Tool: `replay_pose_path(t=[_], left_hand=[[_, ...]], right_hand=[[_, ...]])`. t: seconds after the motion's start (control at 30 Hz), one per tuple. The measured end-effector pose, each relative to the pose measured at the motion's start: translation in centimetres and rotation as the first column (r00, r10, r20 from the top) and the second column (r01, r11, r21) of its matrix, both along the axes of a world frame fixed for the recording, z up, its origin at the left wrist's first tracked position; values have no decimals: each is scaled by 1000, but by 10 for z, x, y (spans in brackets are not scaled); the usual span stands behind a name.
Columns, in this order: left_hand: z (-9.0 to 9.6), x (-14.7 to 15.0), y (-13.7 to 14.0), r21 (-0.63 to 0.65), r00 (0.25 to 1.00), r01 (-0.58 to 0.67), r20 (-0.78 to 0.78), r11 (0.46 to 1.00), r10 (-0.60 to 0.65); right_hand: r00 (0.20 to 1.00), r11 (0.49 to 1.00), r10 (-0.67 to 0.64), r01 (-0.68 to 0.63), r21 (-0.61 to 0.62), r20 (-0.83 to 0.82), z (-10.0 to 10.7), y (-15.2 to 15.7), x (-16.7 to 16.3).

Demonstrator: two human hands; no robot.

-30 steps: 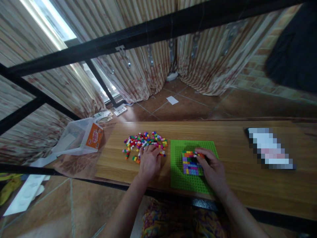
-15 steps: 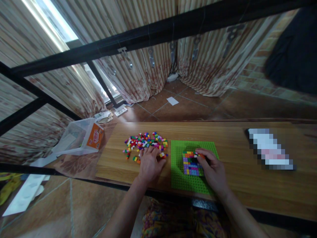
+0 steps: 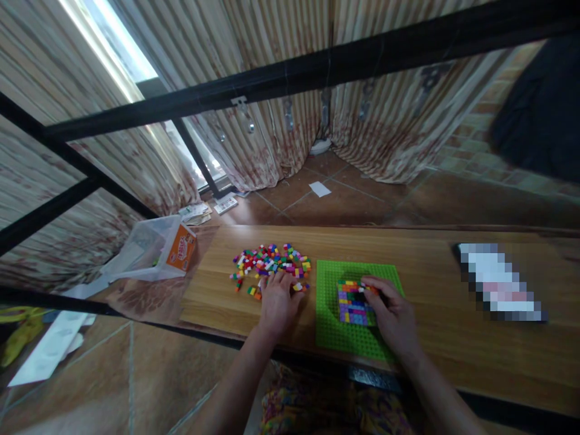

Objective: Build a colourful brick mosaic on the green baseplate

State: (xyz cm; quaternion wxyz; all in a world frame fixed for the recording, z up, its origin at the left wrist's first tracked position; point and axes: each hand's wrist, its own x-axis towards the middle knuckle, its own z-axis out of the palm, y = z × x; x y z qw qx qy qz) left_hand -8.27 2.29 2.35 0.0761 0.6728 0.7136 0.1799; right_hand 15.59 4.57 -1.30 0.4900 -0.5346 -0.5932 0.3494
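Note:
A loose pile of small coloured toy bricks [image 3: 272, 260] lies on the table, left of a green studded baseplate [image 3: 328, 329]. My left hand [image 3: 277, 302] rests at the near edge of the pile, fingers bent over the bricks and thumb apart; what lies under its fingertips is hidden. On the baseplate sits a block of bricks in colour rows [image 3: 353, 314], purple and blue near me, orange and red at the far side. My right hand [image 3: 394, 311] is at its far right corner, thumb and forefinger pinched on a small brick [image 3: 361, 289] that looks white. The palm covers the block's right edge.
A phone with a blurred screen [image 3: 501, 284] lies at the table's right. An open clear plastic box with an orange label [image 3: 181, 249] stands left of the table [image 3: 208, 302]. A dark metal bar [image 3: 290, 72] crosses beyond the table, before striped curtains.
The whole view has shifted slightly, so things appear a little lower and further right. Both hands keep nearly the same places over the pile and the block.

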Motion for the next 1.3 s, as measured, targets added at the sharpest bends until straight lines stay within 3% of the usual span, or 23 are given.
replay_pose_path(t=[0.27, 0.43, 0.5, 0.57, 0.63, 0.7, 0.8, 0.93, 1.1, 1.3], left_hand=[[-3, -3, -1, 58, 996, -4, 90, 998, -1], [4, -2, -5, 110, 946, -29, 323, 993, -8], [11, 2, -8, 121, 875, -23, 483, 992, -39], [17, 9, -12, 127, 745, -29, 664, 991, -64], [24, 16, -16, 123, 584, -41, 809, 992, -76], [30, 23, -22, 111, 444, -43, 892, 993, -81], [35, 30, -31, 71, 320, -21, 945, 997, -61], [38, 32, -46, -31, 228, -18, 973, 999, 35], [37, 35, -60, -176, 81, -42, 981, 984, 179], [35, 39, -64, -221, -38, 33, 974, 975, 223]], right_hand=[[1000, 1000, 11, -11, -21, 9, -6, 1, 2], [989, 1000, -12, 8, 30, 146, 7, 1, 1], [960, 986, -89, 48, 157, 265, 27, -3, -5], [948, 959, -123, 38, 280, 294, 51, -10, -16], [966, 972, -9, -52, 231, 258, 71, -19, -32], [975, 982, 166, -177, 69, 146, 81, -27, -49], [969, 962, 227, -238, -133, -93, 75, -37, -70], [936, 939, 172, -250, -237, -306, 60, -48, -80], [926, 931, 164, -259, -256, -339, 55, -62, -78], [900, 917, 113, -258, -305, -422, 54, -71, -70]])
